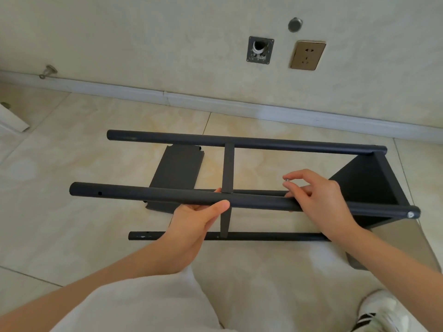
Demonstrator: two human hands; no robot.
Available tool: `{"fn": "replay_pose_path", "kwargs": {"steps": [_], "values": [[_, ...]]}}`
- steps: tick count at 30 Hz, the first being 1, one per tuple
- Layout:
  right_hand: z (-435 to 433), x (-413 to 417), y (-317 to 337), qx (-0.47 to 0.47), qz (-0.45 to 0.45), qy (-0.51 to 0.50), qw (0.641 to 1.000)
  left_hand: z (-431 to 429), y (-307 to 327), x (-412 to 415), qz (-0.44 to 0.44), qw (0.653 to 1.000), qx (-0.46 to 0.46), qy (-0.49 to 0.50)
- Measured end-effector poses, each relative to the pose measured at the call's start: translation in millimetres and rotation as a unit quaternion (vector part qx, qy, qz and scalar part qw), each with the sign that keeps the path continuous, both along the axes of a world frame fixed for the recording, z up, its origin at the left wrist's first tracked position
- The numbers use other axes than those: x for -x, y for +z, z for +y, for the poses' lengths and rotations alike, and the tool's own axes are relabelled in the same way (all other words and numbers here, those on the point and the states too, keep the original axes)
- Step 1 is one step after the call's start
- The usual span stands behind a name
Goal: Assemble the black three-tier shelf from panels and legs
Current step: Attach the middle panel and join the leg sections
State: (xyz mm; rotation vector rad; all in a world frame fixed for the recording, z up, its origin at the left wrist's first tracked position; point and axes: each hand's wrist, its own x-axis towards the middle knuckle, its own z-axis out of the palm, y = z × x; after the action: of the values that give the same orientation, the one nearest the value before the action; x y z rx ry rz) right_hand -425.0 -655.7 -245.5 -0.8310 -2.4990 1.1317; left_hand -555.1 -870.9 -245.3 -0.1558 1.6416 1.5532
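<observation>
A half-built black shelf (pixel 263 143) lies on its side on the tiled floor, centre frame. The left hand (pixel 199 219) grips the nearest leg (pixel 143 196) from below. The right hand (pixel 316 197) rests on that leg and pinches a small screw (pixel 286 180) between thumb and forefinger. The screw looks likely to slip and roll off across the tiles. With only one hand steadying it, the frame could twist and pull the holes out of line.

Counted left to right, there are three panels: a loose panel (pixel 177 173) flat on the floor, a middle panel (pixel 227 168) seen edge-on, and an end panel (pixel 366 185). Three legs show plainly, with a fourth glimpsed behind the nearest, and there is one loose screw.
</observation>
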Motion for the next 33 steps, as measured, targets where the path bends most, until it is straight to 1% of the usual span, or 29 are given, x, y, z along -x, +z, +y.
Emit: {"fn": "replay_pose_path", "kwargs": {"steps": [5,9,11,13,14,16,17,18,19,22,25,26,29,30,31,32,33], "values": [[1,-2,0,-0.020,0.003,0.002,1.000,3,5,-2,0.027,0.997,0.069,-0.028],[-1,-4,-2,-0.025,0.001,0.004,1.000,-2,10,-3,0.058,0.987,0.125,-0.077],[-2,-5,-3,-0.021,-0.001,0.005,1.000,-3,15,-3,0.075,0.977,0.157,-0.121],[-3,-6,-3,-0.020,-0.008,0.008,1.000,-1,22,0,0.088,0.950,0.227,-0.196],[-3,-6,-3,-0.020,-0.012,0.011,1.000,1,26,2,0.084,0.926,0.274,-0.244],[-3,-7,-4,-0.019,-0.018,0.010,1.000,6,39,10,0.054,0.866,0.350,-0.354],[-4,-8,-4,-0.018,-0.022,0.010,1.000,10,46,16,0.029,0.841,0.361,-0.403],[-5,-9,-5,-0.018,-0.027,0.011,0.999,13,53,22,0.011,0.825,0.359,-0.437],[-6,-9,-5,-0.020,-0.034,0.012,0.999,17,60,27,0.009,0.817,0.353,-0.455],[-7,-10,-7,-0.030,-0.045,0.016,0.998,27,65,34,0.082,0.804,0.356,-0.469],[-3,-9,-4,-0.026,-0.041,0.011,0.999,29,52,24,0.188,0.765,0.374,-0.490],[-2,-8,-3,-0.027,-0.038,0.011,0.999,29,46,21,0.212,0.762,0.372,-0.486],[-1,-7,-1,-0.036,-0.026,0.014,0.999,25,40,17,0.224,0.789,0.353,-0.451],[0,-7,-1,-0.040,-0.023,0.014,0.999,23,40,17,0.235,0.783,0.356,-0.452],[0,-7,-1,-0.041,-0.023,0.014,0.999,22,40,18,0.253,0.770,0.364,-0.458],[0,-7,-1,-0.042,-0.024,0.014,0.999,21,42,18,0.282,0.750,0.374,-0.468],[-1,-8,-1,-0.043,-0.026,0.016,0.999,20,46,19,0.329,0.717,0.390,-0.475]]}}
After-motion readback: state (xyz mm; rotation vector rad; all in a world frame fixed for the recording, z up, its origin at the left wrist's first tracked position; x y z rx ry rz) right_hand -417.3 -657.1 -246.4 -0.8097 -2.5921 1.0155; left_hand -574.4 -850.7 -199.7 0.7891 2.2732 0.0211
